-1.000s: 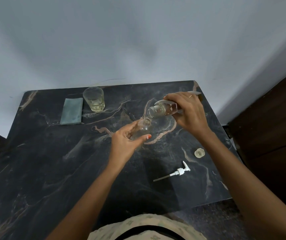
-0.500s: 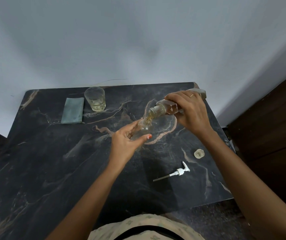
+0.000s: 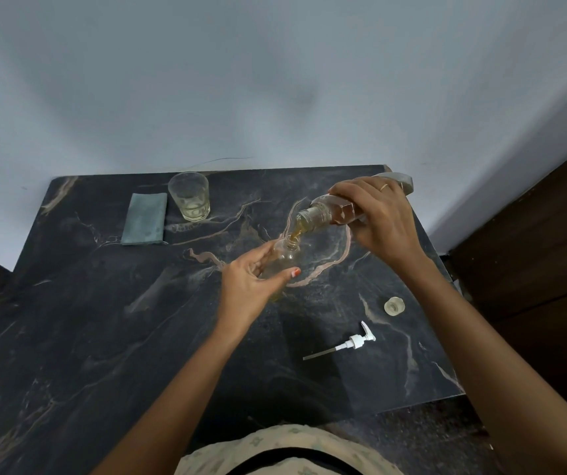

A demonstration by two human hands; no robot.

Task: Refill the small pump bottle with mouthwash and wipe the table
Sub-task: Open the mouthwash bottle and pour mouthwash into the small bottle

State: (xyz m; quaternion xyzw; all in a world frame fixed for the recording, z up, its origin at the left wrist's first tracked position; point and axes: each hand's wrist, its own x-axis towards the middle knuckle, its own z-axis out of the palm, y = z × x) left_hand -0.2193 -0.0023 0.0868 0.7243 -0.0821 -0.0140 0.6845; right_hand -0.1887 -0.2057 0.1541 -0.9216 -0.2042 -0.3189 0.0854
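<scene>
Two bare hands are ours, working over a dark marbled table (image 3: 103,337). Our left hand (image 3: 248,286) wraps the small pump bottle (image 3: 284,260), fingers curled round its far side and thumb pressed on the near side, holding it upright near the middle of the table with its mouth uncovered. Our right hand (image 3: 381,221) grips the larger mouthwash bottle (image 3: 326,214) from above, fingers closed over its body, tilting it down to the left so its neck sits just above the small bottle's mouth; a thin amber stream (image 3: 294,236) runs between them. Toward the near right, the white pump head (image 3: 352,342) lies on its side with its tube pointing left, and a small clear cap (image 3: 394,306) rests just beyond it. Against the far edge a glass tumbler (image 3: 189,196) with a little pale liquid stands beside a folded grey-green cloth (image 3: 145,219).
</scene>
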